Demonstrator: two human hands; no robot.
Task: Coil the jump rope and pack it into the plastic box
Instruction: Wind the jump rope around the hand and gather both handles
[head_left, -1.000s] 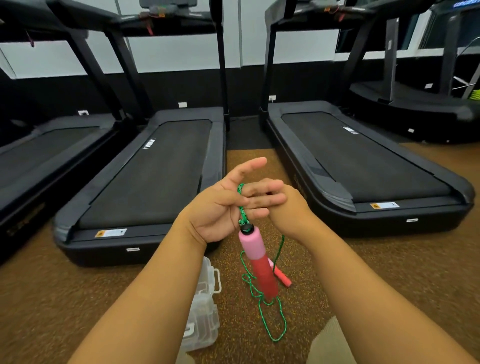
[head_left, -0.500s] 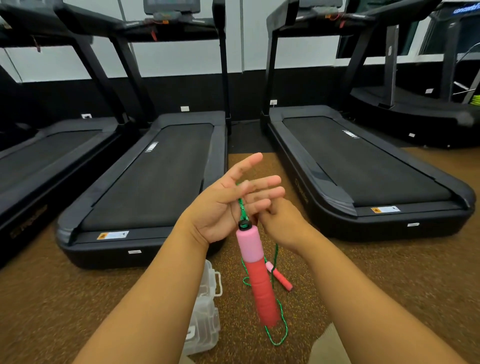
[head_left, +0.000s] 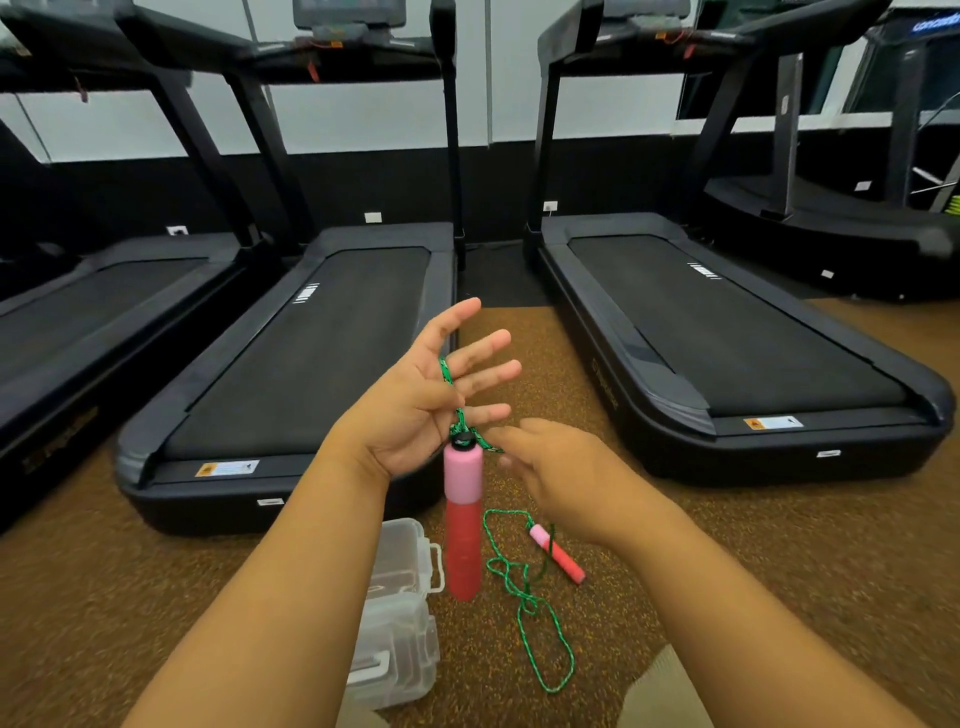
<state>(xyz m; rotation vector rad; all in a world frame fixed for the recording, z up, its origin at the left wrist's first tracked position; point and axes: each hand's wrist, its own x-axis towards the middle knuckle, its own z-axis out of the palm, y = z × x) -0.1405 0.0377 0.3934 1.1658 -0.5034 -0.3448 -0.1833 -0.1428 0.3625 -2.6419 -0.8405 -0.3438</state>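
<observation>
My left hand (head_left: 415, 410) is held up, palm toward me, fingers spread. The green jump rope (head_left: 445, 371) runs across the palm, and my thumb pins it. One pink and red handle (head_left: 462, 525) hangs straight down from that hand. Just to the right, my right hand (head_left: 561, 478) pinches the rope close to the handle's black cap. The remaining rope (head_left: 524, 608) lies in loose loops on the floor, ending at the second handle (head_left: 558, 553). The clear plastic box (head_left: 397, 618) sits open on the floor under my left forearm.
Two black treadmills (head_left: 311, 353) (head_left: 727, 338) stand ahead on either side of a strip of brown speckled floor (head_left: 519, 338), with more machines at both edges. My knee (head_left: 660, 696) shows at the bottom right.
My right hand has come off the left fingers and moved down and right with the rope. The left fingers have spread wider. The hanging handle stays under the left hand.
</observation>
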